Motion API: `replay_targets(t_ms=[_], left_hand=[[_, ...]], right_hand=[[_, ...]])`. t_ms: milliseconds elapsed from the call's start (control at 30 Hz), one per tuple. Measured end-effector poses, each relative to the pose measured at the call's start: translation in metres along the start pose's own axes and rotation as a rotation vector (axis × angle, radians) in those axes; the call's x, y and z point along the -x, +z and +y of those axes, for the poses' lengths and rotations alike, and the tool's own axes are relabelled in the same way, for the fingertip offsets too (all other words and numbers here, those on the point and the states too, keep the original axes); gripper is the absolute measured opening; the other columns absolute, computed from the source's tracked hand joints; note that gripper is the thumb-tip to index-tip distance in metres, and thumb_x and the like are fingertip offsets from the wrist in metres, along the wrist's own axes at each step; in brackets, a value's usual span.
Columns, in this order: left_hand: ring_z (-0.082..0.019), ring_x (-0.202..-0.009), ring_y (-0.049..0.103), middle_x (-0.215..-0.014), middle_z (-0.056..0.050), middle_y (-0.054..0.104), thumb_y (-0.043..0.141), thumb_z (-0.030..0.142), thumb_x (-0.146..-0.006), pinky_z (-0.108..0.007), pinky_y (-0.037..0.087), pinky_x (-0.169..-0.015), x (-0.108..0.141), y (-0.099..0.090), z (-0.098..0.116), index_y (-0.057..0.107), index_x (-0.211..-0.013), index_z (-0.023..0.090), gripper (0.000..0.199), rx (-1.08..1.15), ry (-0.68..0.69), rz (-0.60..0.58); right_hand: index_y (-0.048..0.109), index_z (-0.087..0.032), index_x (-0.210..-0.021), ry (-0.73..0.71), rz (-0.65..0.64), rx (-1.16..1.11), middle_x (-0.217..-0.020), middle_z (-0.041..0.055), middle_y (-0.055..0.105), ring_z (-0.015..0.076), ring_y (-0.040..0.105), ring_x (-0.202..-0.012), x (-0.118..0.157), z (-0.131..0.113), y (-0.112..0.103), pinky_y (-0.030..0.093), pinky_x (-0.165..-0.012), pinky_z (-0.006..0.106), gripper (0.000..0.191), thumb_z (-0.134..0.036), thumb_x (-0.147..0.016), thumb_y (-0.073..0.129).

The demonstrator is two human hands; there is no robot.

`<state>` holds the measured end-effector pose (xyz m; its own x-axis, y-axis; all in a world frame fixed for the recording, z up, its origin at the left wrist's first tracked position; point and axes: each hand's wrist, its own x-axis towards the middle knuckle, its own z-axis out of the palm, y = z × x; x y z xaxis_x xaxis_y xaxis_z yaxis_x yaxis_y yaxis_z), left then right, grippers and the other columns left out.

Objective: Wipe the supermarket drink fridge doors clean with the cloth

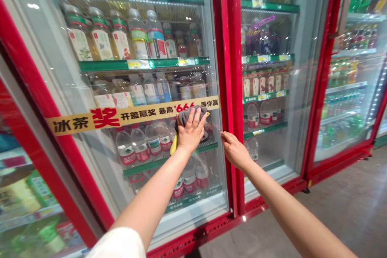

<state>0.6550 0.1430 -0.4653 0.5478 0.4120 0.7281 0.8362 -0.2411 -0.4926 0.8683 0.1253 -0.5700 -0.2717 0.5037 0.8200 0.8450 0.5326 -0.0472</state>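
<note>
My left hand (191, 132) presses a grey cloth (183, 117) with a yellow edge flat against the glass door (99, 161) of a drinks fridge. Its fingers lie over the cloth, at the lower edge of a yellow promotional strip (133, 113) with Chinese lettering. To the right, my right hand (236, 151) rests at the red door frame (225, 88), its fingers bent over the frame's edge. Behind the glass, bottled water (140, 145) and bottled tea (101, 36) stand in rows on green-edged shelves.
A second red-framed fridge section (272, 84) adjoins on the right, and a further door with a vertical handle (341, 8) stands beyond it. Blurred packaged drinks (21, 193) fill shelves at the lower left. Grey floor (341, 197) runs along the fridge base.
</note>
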Motion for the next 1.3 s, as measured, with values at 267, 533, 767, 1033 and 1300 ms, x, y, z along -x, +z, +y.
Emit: replay_targets(t_ms=[267,533,767,1033,1300], left_hand=[[-0.02,-0.16,0.004,-0.169,-0.001,0.028,0.053,0.025,-0.095,-0.067,-0.003,-0.126,0.027,0.026,0.021,0.034,-0.158,0.034,0.066,-0.015,0.399,-0.078],[-0.02,-0.16,0.0,-0.169,-0.006,0.027,0.042,0.023,-0.1,-0.069,-0.01,-0.123,-0.003,0.029,0.05,0.034,-0.159,0.028,0.06,0.045,0.26,-0.065],[-0.021,-0.16,0.009,-0.168,-0.004,0.028,0.035,0.022,-0.102,-0.068,-0.009,-0.123,-0.022,0.021,0.06,0.038,-0.157,0.028,0.055,0.12,0.211,-0.077],[-0.018,-0.158,0.019,-0.165,-0.004,0.038,0.042,0.019,-0.099,-0.064,-0.008,-0.126,0.031,0.054,0.073,0.053,-0.145,0.03,0.049,0.16,0.399,-0.118],[-0.018,-0.159,0.005,-0.168,-0.001,0.029,0.043,0.023,-0.099,-0.065,-0.005,-0.126,0.035,0.043,0.058,0.036,-0.157,0.034,0.06,0.127,0.218,-0.088]], right_hand=[[0.071,-0.019,-0.127,-0.008,0.079,-0.061,-0.151,0.0117,0.056,0.0227,0.044,-0.147,0.016,0.012,-0.002,0.047,-0.119,0.044,0.045,-0.006,-0.096,0.042],[0.064,-0.023,-0.138,0.103,0.02,-0.197,-0.162,0.0054,0.043,0.019,0.037,-0.152,0.026,0.017,-0.003,0.043,-0.122,0.041,0.053,-0.007,-0.097,0.036],[0.062,-0.023,-0.141,0.11,-0.012,-0.232,-0.162,0.006,0.041,0.0194,0.036,-0.152,0.029,0.018,-0.006,0.04,-0.123,0.042,0.054,-0.006,-0.097,0.036],[0.061,-0.024,-0.142,0.113,-0.003,-0.143,-0.158,0.0064,0.048,0.0192,0.04,-0.15,0.048,0.019,-0.008,0.044,-0.12,0.041,0.058,-0.001,-0.094,0.037],[0.06,-0.018,-0.142,0.033,0.068,-0.017,-0.159,0.0135,0.046,0.0231,0.029,-0.155,0.045,0.013,-0.021,0.037,-0.123,0.053,0.064,0.006,-0.088,0.037]])
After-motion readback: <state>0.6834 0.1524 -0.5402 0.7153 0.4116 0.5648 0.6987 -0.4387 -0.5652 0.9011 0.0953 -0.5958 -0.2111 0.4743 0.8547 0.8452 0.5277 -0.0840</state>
